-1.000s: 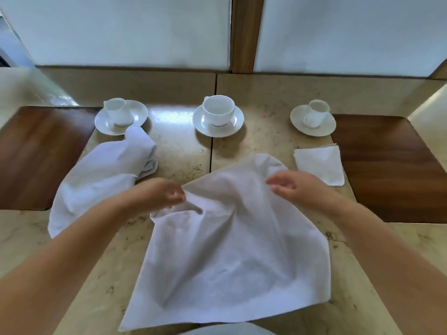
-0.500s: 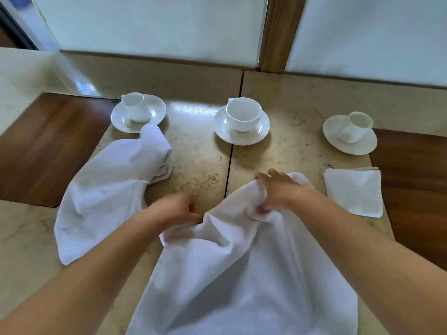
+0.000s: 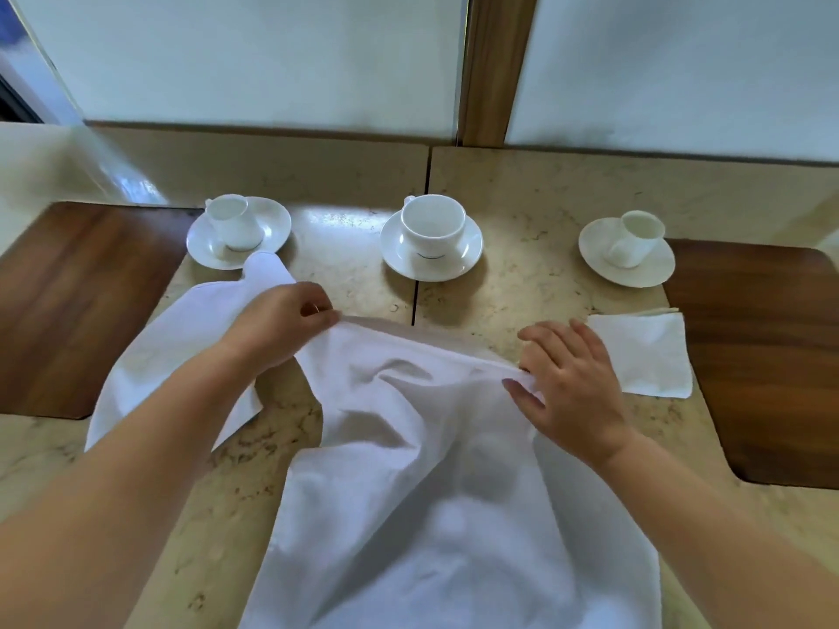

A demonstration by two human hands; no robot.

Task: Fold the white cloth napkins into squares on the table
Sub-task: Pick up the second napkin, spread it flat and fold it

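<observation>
A large white cloth napkin (image 3: 436, 515) lies rumpled on the stone table (image 3: 363, 274) in front of me, running off the bottom of the view. My left hand (image 3: 277, 324) pinches its far edge at the left. My right hand (image 3: 572, 383) pinches the same edge at the right, fingers spread over the cloth. The edge is pulled taut between them. A second white napkin (image 3: 168, 356) lies loose and crumpled at the left, partly under my left arm. A small napkin folded into a square (image 3: 644, 356) rests at the right.
Three white cups on saucers stand along the back: left cup (image 3: 231, 224), middle cup (image 3: 433, 229), right cup (image 3: 635, 238). Dark wooden inlays sit at the table's left (image 3: 68, 311) and right (image 3: 762, 347). A wall with a wooden post (image 3: 495, 65) rises behind.
My hands have moved apart along the napkin's far edge, stretching it straight. The left hand has moved up and left, the right hand to the right. The view has shifted closer.
</observation>
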